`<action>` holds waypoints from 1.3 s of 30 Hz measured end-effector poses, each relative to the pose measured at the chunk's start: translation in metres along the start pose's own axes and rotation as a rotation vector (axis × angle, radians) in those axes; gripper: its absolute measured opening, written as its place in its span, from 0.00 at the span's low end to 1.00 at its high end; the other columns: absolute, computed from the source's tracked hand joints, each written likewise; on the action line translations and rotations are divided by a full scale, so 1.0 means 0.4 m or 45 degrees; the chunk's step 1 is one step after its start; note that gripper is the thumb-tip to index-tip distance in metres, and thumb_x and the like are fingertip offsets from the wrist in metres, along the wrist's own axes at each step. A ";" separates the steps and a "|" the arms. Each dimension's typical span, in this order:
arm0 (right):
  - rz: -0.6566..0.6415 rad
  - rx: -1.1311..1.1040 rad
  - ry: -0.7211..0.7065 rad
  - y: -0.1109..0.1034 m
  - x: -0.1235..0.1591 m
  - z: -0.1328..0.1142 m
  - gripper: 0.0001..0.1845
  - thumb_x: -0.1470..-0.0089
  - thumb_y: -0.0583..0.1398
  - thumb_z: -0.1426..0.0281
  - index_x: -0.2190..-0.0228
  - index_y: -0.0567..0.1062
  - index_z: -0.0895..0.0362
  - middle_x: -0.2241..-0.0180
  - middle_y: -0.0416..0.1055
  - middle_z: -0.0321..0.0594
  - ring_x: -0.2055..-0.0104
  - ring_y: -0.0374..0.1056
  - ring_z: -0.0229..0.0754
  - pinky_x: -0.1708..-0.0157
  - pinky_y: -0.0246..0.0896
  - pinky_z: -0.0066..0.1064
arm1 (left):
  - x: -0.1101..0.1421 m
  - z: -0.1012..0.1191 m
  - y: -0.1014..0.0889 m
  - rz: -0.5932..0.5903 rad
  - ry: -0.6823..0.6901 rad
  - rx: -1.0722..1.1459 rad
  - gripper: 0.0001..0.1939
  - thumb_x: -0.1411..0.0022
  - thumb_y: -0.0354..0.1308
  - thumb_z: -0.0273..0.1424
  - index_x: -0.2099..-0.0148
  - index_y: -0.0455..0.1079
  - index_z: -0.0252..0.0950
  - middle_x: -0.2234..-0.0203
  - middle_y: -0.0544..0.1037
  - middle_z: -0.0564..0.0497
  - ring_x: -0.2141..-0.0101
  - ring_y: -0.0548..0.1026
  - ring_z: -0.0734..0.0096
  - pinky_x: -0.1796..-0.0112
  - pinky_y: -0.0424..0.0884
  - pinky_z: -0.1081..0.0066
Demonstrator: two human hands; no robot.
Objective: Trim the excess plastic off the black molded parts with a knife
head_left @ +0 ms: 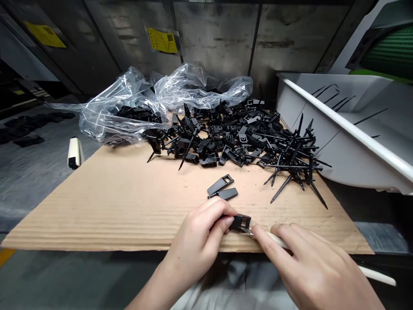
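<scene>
Above the near edge of the cardboard sheet (122,198), the left hand (206,230) pinches a small black part (239,222) between thumb and fingers — its open end points right. The right hand (309,258) grasps a white-handled bladed tool (376,275), tip at that opening. Farther in on the sheet lie two loose pieces (229,194) — beyond them, a black heap (238,135).

two yellow labels (162,40) | on metal panels (219,26) | print unreadable
</scene>
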State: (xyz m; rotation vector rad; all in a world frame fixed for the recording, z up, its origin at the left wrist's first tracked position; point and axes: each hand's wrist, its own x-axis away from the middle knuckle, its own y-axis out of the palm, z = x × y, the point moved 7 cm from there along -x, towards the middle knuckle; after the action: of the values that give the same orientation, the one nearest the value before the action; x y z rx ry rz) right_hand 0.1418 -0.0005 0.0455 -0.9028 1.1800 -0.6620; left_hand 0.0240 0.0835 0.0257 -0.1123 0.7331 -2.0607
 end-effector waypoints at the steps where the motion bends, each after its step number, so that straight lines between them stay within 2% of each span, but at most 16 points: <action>1: 0.002 0.002 0.004 -0.001 -0.001 -0.001 0.13 0.45 0.50 0.73 0.62 0.72 0.54 0.81 0.67 0.37 0.79 0.64 0.35 0.80 0.56 0.24 | 0.000 0.000 0.000 0.005 0.001 -0.001 0.08 0.39 0.47 0.20 0.64 0.66 0.35 0.71 0.72 0.50 0.68 0.71 0.68 0.67 0.66 0.72; 5: -0.044 0.047 -0.048 -0.008 -0.020 -0.010 0.14 0.48 0.51 0.76 0.62 0.72 0.54 0.81 0.67 0.37 0.79 0.64 0.36 0.80 0.56 0.24 | -0.004 0.001 0.002 0.003 0.011 0.006 0.09 0.40 0.47 0.20 0.65 0.67 0.35 0.71 0.72 0.50 0.69 0.71 0.68 0.69 0.66 0.72; 10: -0.176 0.098 -0.215 -0.007 -0.053 -0.012 0.19 0.57 0.50 0.81 0.64 0.73 0.57 0.80 0.68 0.36 0.81 0.66 0.36 0.84 0.57 0.26 | -0.004 0.003 0.002 0.005 0.013 0.014 0.09 0.40 0.47 0.19 0.66 0.67 0.34 0.71 0.72 0.50 0.69 0.71 0.69 0.68 0.66 0.72; 13: -0.206 0.011 -0.267 -0.004 -0.043 0.007 0.19 0.54 0.48 0.79 0.62 0.71 0.56 0.79 0.68 0.34 0.81 0.68 0.35 0.86 0.58 0.25 | -0.001 0.007 0.003 0.014 0.023 -0.020 0.09 0.39 0.46 0.19 0.65 0.65 0.34 0.71 0.71 0.51 0.69 0.71 0.69 0.68 0.65 0.73; 17: -0.159 -0.047 -0.209 0.009 0.000 0.029 0.17 0.45 0.47 0.73 0.56 0.69 0.55 0.74 0.71 0.34 0.79 0.70 0.33 0.86 0.58 0.22 | 0.002 0.010 0.008 0.011 0.033 -0.057 0.09 0.38 0.46 0.19 0.64 0.64 0.35 0.71 0.70 0.52 0.68 0.70 0.71 0.68 0.64 0.74; 21: -0.123 -0.049 -0.117 0.028 0.019 0.025 0.18 0.45 0.47 0.75 0.55 0.69 0.55 0.74 0.71 0.33 0.80 0.69 0.33 0.85 0.60 0.23 | 0.005 0.014 0.009 0.033 0.072 -0.068 0.09 0.39 0.45 0.18 0.64 0.64 0.34 0.70 0.70 0.52 0.68 0.70 0.71 0.68 0.64 0.74; 26: -0.044 -0.011 -0.097 0.026 0.001 0.016 0.19 0.45 0.47 0.75 0.55 0.69 0.55 0.75 0.71 0.34 0.80 0.68 0.34 0.83 0.60 0.25 | 0.007 0.015 0.011 0.021 0.074 -0.074 0.09 0.38 0.44 0.18 0.64 0.64 0.33 0.70 0.70 0.51 0.68 0.70 0.71 0.67 0.64 0.75; 32: 0.001 0.014 -0.158 0.014 -0.014 0.003 0.19 0.44 0.43 0.78 0.58 0.70 0.57 0.75 0.73 0.36 0.80 0.70 0.33 0.84 0.59 0.24 | 0.013 0.022 0.006 0.051 0.149 -0.088 0.11 0.39 0.45 0.16 0.62 0.64 0.34 0.68 0.71 0.51 0.65 0.71 0.72 0.64 0.64 0.77; 35: -0.002 0.059 -0.183 0.008 -0.030 -0.009 0.19 0.46 0.44 0.79 0.61 0.71 0.58 0.77 0.73 0.37 0.80 0.70 0.34 0.83 0.60 0.24 | 0.016 0.025 0.004 0.053 0.190 -0.078 0.12 0.39 0.45 0.15 0.62 0.63 0.35 0.68 0.71 0.51 0.64 0.71 0.72 0.63 0.64 0.78; 39: -0.046 0.106 -0.213 0.003 -0.062 -0.018 0.19 0.51 0.46 0.82 0.65 0.73 0.59 0.82 0.69 0.35 0.83 0.67 0.35 0.86 0.58 0.25 | 0.015 0.020 0.008 0.028 0.183 -0.041 0.12 0.39 0.45 0.15 0.62 0.63 0.36 0.67 0.70 0.52 0.64 0.71 0.73 0.62 0.64 0.78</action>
State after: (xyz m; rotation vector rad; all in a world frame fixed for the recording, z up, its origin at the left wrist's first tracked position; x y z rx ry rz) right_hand 0.1284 0.0189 0.0555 -0.8935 0.9823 -0.6470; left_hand 0.0256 0.0737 0.0295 0.0259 0.8516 -2.0518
